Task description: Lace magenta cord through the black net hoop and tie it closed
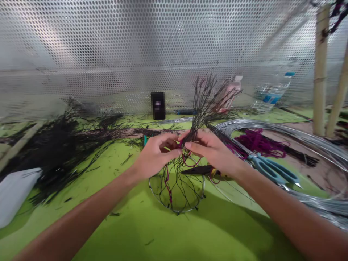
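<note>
My left hand [154, 154] and my right hand [212, 152] meet above a green table [163, 232], both pinched on the gathered neck of a black net [201, 105]. The net's loose strands fan upward above my fingers. Below my hands the net hangs over a round wire ring [176, 192], with a maroon cord [168, 181] threaded through its mesh. The ring rests tilted near the table surface.
Teal scissors [274, 170] lie right of my right wrist. Coils of silver wire [312, 141] and a clump of maroon cord [258, 141] sit at right. A heap of black netting [59, 145] covers the left. Plastic bottles [272, 92] stand against a perforated metal wall [136, 47].
</note>
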`<move>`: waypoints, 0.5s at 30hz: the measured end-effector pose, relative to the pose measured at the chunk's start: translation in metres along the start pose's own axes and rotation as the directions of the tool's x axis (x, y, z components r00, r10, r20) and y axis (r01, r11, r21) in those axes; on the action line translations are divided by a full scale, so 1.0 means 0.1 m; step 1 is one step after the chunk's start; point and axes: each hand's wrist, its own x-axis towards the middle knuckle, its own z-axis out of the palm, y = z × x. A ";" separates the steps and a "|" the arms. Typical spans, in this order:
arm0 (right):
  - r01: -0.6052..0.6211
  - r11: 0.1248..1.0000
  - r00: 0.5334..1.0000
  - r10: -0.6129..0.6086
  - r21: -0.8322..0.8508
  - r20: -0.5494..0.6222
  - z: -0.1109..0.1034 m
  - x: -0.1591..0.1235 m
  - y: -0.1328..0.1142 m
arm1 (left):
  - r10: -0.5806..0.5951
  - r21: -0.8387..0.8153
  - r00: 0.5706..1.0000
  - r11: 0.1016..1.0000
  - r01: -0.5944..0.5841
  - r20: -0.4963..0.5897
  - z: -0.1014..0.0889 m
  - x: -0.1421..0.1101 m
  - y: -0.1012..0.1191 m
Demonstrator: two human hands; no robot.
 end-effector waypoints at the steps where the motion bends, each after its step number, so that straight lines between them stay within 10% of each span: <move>1: -0.001 1.000 1.000 0.001 -0.012 0.005 -0.01 0.01 0.00 | -0.009 0.006 1.000 1.000 0.009 -0.013 -0.02 0.00 0.01; 9: 0.007 1.000 0.999 -0.006 0.015 -0.047 0.00 0.00 -0.02 | -0.016 0.085 1.000 0.996 0.014 0.021 -0.05 -0.08 0.18; 15: -0.004 0.999 0.998 0.000 -0.054 -0.069 0.02 -0.03 -0.11 | 0.064 0.309 0.981 0.951 -0.005 -0.183 -0.05 -0.03 0.26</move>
